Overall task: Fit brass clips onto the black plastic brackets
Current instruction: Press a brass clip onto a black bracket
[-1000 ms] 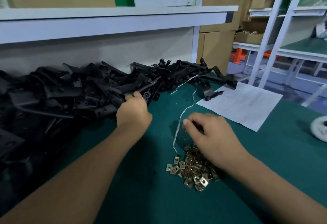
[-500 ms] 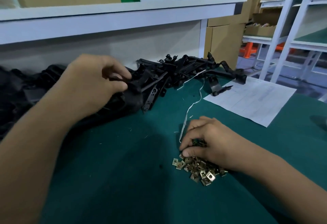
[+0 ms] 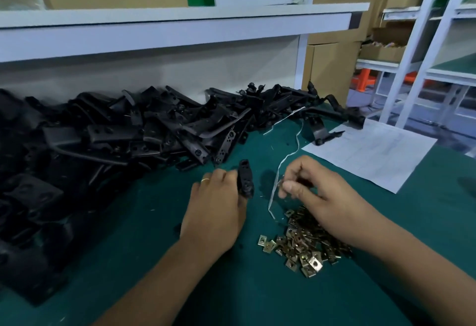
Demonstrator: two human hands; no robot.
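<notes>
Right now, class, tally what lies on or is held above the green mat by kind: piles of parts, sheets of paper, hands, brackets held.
Piles of parts: 2, black brackets and brass clips
Sheets of paper: 1
Hands: 2, left hand and right hand
Held bracket: 1
Total: 6

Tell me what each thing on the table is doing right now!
Left hand: holds one black bracket.
Black bracket: upright, no clip visible on it.
Right hand: fingers curled, pinching something small, too small to tell.
Brass clips: loose heap.
Bracket pile: jumbled.
Paper sheet: lying flat.
</notes>
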